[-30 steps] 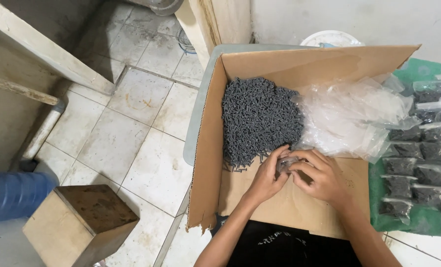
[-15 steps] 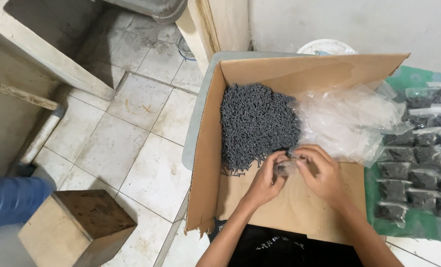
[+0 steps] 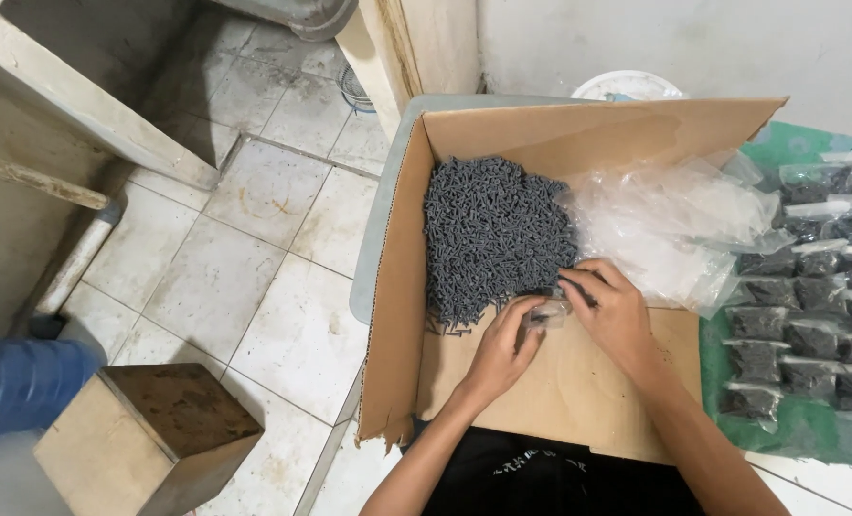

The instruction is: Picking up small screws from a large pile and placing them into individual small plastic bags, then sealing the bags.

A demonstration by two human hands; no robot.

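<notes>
In the middle of the frame, the left hand (image 3: 499, 352) pinches a small clear bag (image 3: 548, 313) between thumb and fingers, holding it just above the cardboard floor of an open box (image 3: 560, 401). The right hand (image 3: 615, 311) is just beside it, fingers curled and closed at the near edge of a pile of dark grey screws (image 3: 496, 234), its fingertips touching the bag's upper edge; whether it holds screws cannot be made out. The pile fills the upper left part of the box. To the right of the pile, inside the box, lies a heap of empty clear bags (image 3: 670, 225). At the right edge of the frame, outside the box, rows of filled bags (image 3: 808, 306) lie on a green cloth (image 3: 808, 435). At lower left, a wooden block (image 3: 149, 435) stands on the tiled floor (image 3: 254, 248), with a blue bottle (image 3: 20, 377) beside it.
</notes>
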